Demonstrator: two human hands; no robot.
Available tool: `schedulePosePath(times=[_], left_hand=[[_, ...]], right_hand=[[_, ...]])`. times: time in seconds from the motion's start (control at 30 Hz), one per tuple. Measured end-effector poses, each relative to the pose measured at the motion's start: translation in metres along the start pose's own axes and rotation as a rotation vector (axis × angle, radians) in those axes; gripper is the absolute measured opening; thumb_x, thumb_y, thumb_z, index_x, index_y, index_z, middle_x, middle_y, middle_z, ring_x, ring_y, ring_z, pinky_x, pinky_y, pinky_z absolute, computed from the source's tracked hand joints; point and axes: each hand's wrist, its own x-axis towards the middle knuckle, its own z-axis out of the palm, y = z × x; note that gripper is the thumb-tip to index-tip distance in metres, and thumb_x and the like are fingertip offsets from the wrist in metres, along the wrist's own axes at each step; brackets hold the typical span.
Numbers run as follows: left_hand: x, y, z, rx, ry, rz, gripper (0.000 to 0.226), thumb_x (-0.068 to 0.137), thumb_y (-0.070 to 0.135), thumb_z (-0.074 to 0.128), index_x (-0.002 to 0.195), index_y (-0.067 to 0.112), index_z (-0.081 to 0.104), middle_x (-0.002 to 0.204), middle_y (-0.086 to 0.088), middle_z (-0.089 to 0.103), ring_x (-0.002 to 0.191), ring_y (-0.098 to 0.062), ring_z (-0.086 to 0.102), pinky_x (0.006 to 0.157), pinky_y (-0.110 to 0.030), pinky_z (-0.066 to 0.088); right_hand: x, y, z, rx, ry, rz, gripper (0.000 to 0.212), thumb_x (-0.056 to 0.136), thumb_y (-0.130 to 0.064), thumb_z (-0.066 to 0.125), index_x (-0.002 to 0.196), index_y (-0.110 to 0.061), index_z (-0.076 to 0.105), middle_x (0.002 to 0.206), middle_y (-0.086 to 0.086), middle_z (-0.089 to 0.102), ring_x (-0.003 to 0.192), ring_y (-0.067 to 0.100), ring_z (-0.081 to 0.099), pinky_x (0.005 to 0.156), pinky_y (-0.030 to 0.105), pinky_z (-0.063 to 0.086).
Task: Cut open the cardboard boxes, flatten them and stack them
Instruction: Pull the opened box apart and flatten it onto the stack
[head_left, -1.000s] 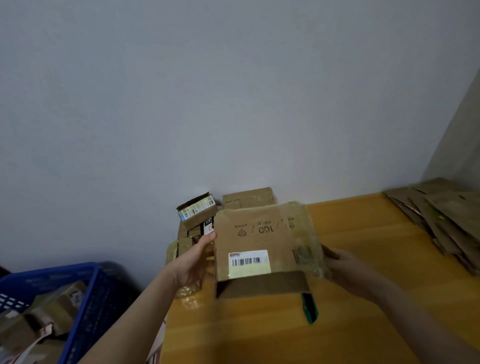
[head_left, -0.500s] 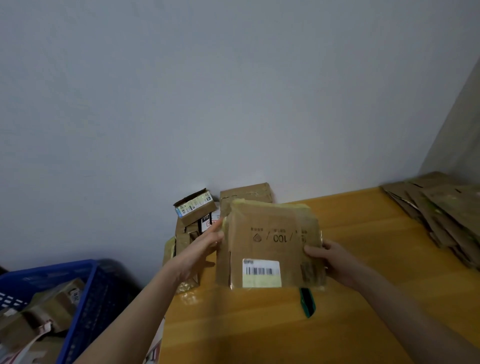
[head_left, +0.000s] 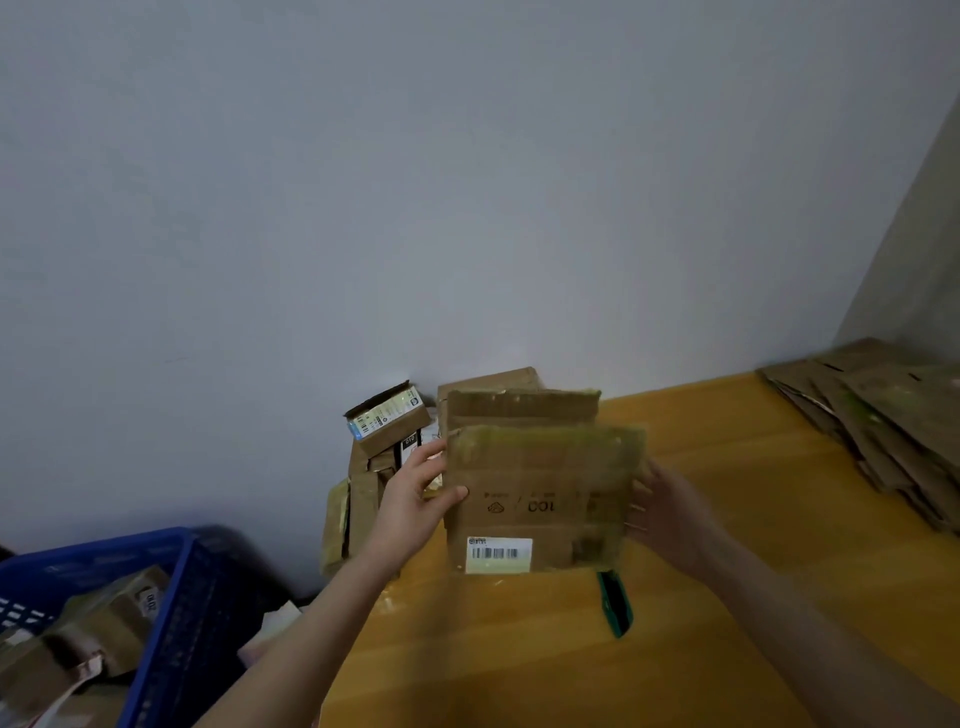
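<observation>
A brown cardboard box (head_left: 540, 493) with a white barcode label stands upright above the yellow wooden table (head_left: 727, 545), its top flaps raised. My left hand (head_left: 415, 499) grips its left edge, thumb on the front face. My right hand (head_left: 662, 512) lies against its right edge with fingers spread; the fingertips are hidden behind the cardboard. A green-handled cutter (head_left: 613, 603) lies on the table just below the box. Flattened boxes form a stack (head_left: 883, 421) at the table's far right.
Several small uncut boxes (head_left: 387, 421) are piled against the wall at the table's back left corner. A blue plastic crate (head_left: 156, 597) holding more cardboard boxes stands on the floor at the lower left. A grey wall runs behind the table.
The box has been turned and lifted slightly, with its upper flaps now standing open. My right hand has loosened from a grip to a spread hold on the right edge.
</observation>
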Motion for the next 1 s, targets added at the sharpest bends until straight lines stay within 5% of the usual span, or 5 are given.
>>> schedulePosePath(times=[0.33, 0.6, 0.73, 0.9, 1.0], left_hand=[[-0.005, 0.017, 0.002, 0.496, 0.023, 0.498, 0.015, 0.079, 0.001, 0.075, 0.085, 0.014, 0.073, 0.128, 0.004, 0.061, 0.097, -0.008, 0.068, 0.077, -0.027, 0.059], [-0.004, 0.027, 0.001, 0.529, -0.032, 0.532, 0.031, 0.072, -0.004, 0.079, 0.091, 0.02, 0.075, 0.134, -0.002, 0.057, 0.107, -0.022, 0.066, 0.078, -0.028, 0.058], [0.0, 0.018, -0.008, 0.312, -0.116, 0.194, 0.03, 0.09, 0.0, 0.058, 0.099, 0.024, 0.073, 0.154, 0.003, 0.029, 0.131, -0.01, 0.043, 0.1, -0.022, 0.045], [0.008, 0.017, -0.013, -0.362, -0.087, -0.441, 0.043, 0.097, 0.038, 0.053, 0.138, 0.035, 0.043, 0.142, -0.003, 0.046, 0.104, -0.004, 0.058, 0.073, -0.018, 0.051], [0.024, 0.014, -0.009, -0.281, -0.127, -0.658, 0.08, 0.081, 0.042, 0.072, 0.146, 0.017, 0.033, 0.13, -0.006, 0.052, 0.093, -0.011, 0.057, 0.065, -0.021, 0.052]], right_hand=[[-0.013, -0.028, 0.023, -0.652, 0.091, 0.136, 0.086, 0.063, -0.071, 0.066, 0.128, -0.017, 0.052, 0.121, 0.007, 0.06, 0.098, 0.023, 0.06, 0.067, 0.03, 0.048], [0.001, -0.018, 0.04, -0.669, 0.217, -0.004, 0.014, 0.085, -0.023, 0.064, 0.092, -0.011, 0.06, 0.085, 0.006, 0.059, 0.075, 0.02, 0.057, 0.061, 0.029, 0.048], [-0.002, -0.017, 0.037, -0.454, 0.246, -0.01, 0.013, 0.095, -0.014, 0.043, 0.089, -0.009, 0.053, 0.079, 0.007, 0.052, 0.065, 0.02, 0.05, 0.053, 0.028, 0.039], [-0.008, -0.019, 0.034, -0.269, 0.257, -0.107, 0.016, 0.099, -0.008, 0.042, 0.094, -0.013, 0.056, 0.092, 0.009, 0.062, 0.079, 0.021, 0.062, 0.051, 0.026, 0.05], [-0.007, -0.017, 0.039, -0.191, 0.223, -0.159, 0.014, 0.099, -0.005, 0.043, 0.098, -0.01, 0.057, 0.099, 0.012, 0.063, 0.087, 0.026, 0.064, 0.064, 0.034, 0.057]])
